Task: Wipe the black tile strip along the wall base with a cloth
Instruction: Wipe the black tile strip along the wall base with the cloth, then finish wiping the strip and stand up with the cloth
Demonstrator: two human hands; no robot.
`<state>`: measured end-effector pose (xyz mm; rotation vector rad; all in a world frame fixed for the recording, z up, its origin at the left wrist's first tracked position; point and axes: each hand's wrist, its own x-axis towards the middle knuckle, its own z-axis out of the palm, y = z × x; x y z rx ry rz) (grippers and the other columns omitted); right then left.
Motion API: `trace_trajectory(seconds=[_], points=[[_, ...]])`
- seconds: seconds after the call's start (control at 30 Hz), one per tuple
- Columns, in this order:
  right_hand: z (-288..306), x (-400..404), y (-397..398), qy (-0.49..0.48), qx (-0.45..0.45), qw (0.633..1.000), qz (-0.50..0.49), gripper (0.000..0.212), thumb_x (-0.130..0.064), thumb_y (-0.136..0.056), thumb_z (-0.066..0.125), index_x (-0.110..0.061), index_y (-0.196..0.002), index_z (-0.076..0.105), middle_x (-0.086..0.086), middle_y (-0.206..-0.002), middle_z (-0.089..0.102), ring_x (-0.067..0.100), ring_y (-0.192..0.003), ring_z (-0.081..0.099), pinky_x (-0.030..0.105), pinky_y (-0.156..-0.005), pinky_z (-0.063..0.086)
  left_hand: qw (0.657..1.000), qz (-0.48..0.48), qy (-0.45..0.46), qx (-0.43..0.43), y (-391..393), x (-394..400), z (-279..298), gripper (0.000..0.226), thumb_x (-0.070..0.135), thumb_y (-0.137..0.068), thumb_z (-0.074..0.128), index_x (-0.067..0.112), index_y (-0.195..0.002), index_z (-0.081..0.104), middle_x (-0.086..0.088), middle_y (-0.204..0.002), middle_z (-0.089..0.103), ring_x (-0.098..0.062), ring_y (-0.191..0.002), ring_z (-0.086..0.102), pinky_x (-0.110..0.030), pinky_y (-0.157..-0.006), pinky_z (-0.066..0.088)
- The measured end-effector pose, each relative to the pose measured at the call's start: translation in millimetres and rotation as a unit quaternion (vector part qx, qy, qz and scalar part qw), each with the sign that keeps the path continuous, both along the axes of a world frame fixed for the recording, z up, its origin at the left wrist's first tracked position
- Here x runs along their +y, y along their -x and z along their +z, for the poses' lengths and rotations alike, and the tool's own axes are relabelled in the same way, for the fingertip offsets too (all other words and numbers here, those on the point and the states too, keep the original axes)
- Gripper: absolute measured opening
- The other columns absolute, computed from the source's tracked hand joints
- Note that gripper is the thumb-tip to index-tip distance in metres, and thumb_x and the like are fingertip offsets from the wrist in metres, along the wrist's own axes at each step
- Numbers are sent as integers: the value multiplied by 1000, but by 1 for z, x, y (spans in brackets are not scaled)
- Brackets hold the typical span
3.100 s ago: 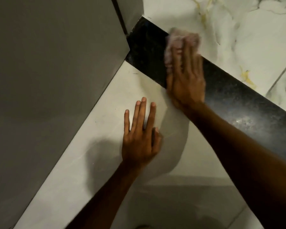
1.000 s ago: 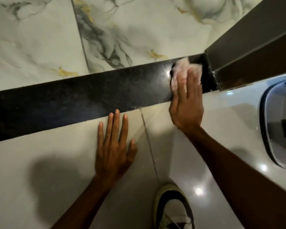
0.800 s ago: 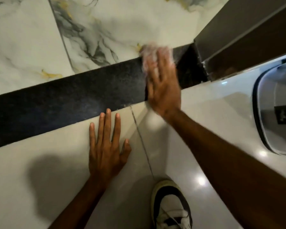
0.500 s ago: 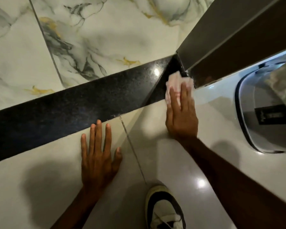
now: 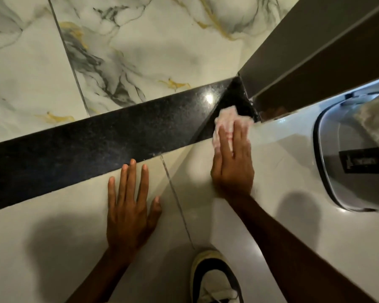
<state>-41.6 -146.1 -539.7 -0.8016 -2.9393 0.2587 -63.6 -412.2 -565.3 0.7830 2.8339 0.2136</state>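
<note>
Along the floor's wall edge, the left hand (image 5: 129,206) lies flat, fingers spread and empty, beside the black tile strip (image 5: 92,147), while the right hand (image 5: 232,165) presses its flat fingers on a soft, light, crumpled cloth (image 5: 228,119) at the strip's right corner, probably best held pinned under the palm.

No text is showing clearly enough to read. A small dark label (image 5: 359,159) is sitting on the grey rounded container (image 5: 337,171) at the right edge, and some pale marks are appearing on it, but they are too blurred to make out any letters, brand or number.
</note>
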Motion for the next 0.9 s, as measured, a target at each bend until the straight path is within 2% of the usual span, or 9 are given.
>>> trace_trajectory(seconds=[0.17,0.27,0.4,0.53,0.63,0.7,0.77,0.83,0.9], points=[[-9,-1,104,20,47,996,-67,57,-31,-114,35,-18,-170,30,18,-180,20,36,-169,16,49,-139,24,1000,0,-8,19,1,0,-2,74,51,-111,24,17,-175,11,-16,-183,11,-30,-171,7,-52,-140,3],[-3,-27,130,57,46,997,-6,59,-26,-113,39,-16,-170,29,16,-180,21,35,-169,14,49,-141,19,1000,17,-22,8,4,1,0,71,49,-111,26,19,-175,13,-14,-183,13,-28,-171,8,-50,-140,3],[12,-59,77,101,1,991,84,68,-2,-108,47,-16,-171,26,12,-182,12,29,-171,1,51,-141,19,999,3,7,-34,4,3,14,74,53,-112,26,17,-175,13,-15,-183,9,-31,-171,7,-54,-139,7],[55,-80,0,245,-76,967,-13,75,4,-107,54,-21,-171,25,7,-183,3,23,-170,-8,55,-138,25,987,-22,60,-145,5,2,63,84,65,-107,12,16,-174,7,-20,-182,-2,-37,-170,0,-57,-140,5],[116,-77,-36,360,-184,912,-67,85,12,-101,52,-21,-172,19,6,-183,1,31,-170,6,47,-132,37,979,-26,64,-192,-18,-2,136,85,66,-106,10,16,-174,11,-21,-182,3,-38,-170,2,-57,-140,5],[166,-73,-49,411,-209,874,-155,76,10,-102,52,-17,-169,30,9,-179,25,33,-164,30,40,-132,34,972,-23,53,-227,-37,-4,197,86,67,-105,11,17,-174,14,-18,-183,5,-36,-171,3,-55,-140,6],[233,-63,-64,430,-192,843,-260,67,6,-103,52,-14,-166,37,12,-170,43,34,-156,44,39,-131,37,962,-41,69,-259,-54,-2,269,90,71,-101,1,19,-174,10,-15,-183,-1,-33,-171,-3,-51,-140,0],[309,-53,-82,453,-147,820,-316,63,2,-107,49,-15,-166,37,12,-169,45,34,-154,46,43,-132,38,953,-75,93,-280,-68,4,345,102,78,-94,-17,19,-174,6,-14,-183,-6,-31,-171,-7,-47,-139,-5],[379,-42,-101,463,-102,818,-326,53,-10,-114,45,-15,-166,38,12,-170,44,34,-154,47,46,-133,37,948,-103,90,-289,-77,13,412,109,78,-92,-25,15,-173,14,-16,-182,2,-33,-170,-1,-47,-138,-3]])
